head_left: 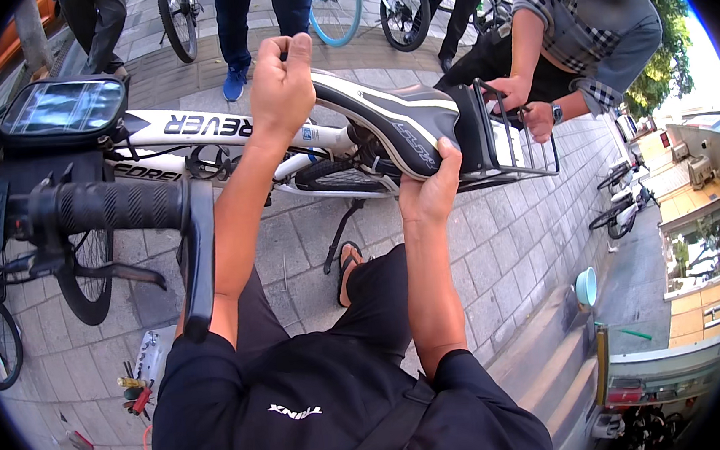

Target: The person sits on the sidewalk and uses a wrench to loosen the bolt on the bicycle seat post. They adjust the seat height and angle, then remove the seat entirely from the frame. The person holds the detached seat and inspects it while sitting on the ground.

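A black, grey and white bicycle saddle (394, 116) sits on a white bicycle frame (225, 125) in front of me. My left hand (282, 91) is closed around its narrow nose, with the thumb on top. My right hand (431, 181) grips the near side of its wide rear, with the thumb on the top edge and the fingers hidden underneath. Just behind the saddle is a black rear rack (531, 148). Another person's hands (529, 110) are on that rack.
At left are the black handlebar grip (122, 206), its brake lever and a phone pouch (63, 109). A kickstand (340, 235) meets the paving near my sandalled foot (348, 268). Tools (140, 386) lie low at left. Bystanders' legs and parked bicycles (405, 10) stand beyond.
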Demonstrator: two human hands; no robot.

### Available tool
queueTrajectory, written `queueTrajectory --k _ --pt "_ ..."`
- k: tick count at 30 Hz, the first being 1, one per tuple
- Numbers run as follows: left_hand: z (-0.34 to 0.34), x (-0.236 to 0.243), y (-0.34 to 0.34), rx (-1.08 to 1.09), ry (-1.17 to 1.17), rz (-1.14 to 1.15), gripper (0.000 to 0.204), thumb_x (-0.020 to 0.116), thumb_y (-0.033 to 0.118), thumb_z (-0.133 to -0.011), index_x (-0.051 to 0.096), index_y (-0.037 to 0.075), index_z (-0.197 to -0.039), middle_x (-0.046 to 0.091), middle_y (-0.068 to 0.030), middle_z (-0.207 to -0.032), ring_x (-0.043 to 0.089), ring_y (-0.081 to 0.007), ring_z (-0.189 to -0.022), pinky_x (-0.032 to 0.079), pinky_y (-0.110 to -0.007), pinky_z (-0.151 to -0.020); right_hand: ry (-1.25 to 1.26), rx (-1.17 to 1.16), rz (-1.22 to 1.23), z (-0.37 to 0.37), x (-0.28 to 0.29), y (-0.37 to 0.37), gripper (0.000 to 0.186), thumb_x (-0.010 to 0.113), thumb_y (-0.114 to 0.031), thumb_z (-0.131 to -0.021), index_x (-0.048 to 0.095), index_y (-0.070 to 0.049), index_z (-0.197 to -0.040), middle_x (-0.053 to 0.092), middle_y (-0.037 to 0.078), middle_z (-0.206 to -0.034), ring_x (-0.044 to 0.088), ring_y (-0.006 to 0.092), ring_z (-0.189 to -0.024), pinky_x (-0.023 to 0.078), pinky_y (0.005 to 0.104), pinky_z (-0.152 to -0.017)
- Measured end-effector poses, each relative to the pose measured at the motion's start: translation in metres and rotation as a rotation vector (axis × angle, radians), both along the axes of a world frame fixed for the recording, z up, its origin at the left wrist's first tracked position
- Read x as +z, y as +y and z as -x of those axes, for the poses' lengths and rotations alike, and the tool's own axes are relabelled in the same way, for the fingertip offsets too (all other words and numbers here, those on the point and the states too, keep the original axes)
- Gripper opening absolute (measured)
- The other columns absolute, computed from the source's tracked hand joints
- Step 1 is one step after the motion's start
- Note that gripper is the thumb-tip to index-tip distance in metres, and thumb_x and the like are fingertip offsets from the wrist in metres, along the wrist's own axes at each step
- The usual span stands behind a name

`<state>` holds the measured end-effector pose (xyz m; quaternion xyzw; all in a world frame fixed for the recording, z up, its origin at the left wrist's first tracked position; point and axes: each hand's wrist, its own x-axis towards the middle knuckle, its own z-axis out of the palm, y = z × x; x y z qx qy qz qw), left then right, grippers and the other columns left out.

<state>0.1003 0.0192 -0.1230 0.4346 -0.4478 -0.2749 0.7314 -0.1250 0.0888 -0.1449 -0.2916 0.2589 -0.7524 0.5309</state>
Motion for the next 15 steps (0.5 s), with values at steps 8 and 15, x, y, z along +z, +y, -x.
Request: queueTrajectory --k 8,15 --pt "0.007 -0.005 0.033 0.031 -0.266 0.264 0.030 0.066 0.032 -0.107 0.058 0.002 -0.106 0.060 -0.0003 -0.078 0.052 -0.0065 -0.068 0.044 -0.026 -0.063 -0.011 0.211 0.056 0.036 -0.008 -0.030 0.038 0.057 -0.024 -0.098 0.064 0.003 -0.124 0.072 0.016 -0.119 0.071 0.0291 -0.110 0.055 0.0448 -0.101" --pt "0.007 -0.006 0.003 0.028 -0.025 0.048 0.043 0.069 0.046 -0.104 0.060 0.004 -0.103 0.066 -0.0054 -0.074 0.063 -0.0122 -0.072 0.048 -0.029 -0.067 0.058 0.032 -0.019 0.024 -0.014 -0.015 0.040 0.058 -0.026 -0.098 0.064 0.002 -0.125 0.072 0.015 -0.121 0.070 0.0291 -0.113 0.055 0.0449 -0.102"
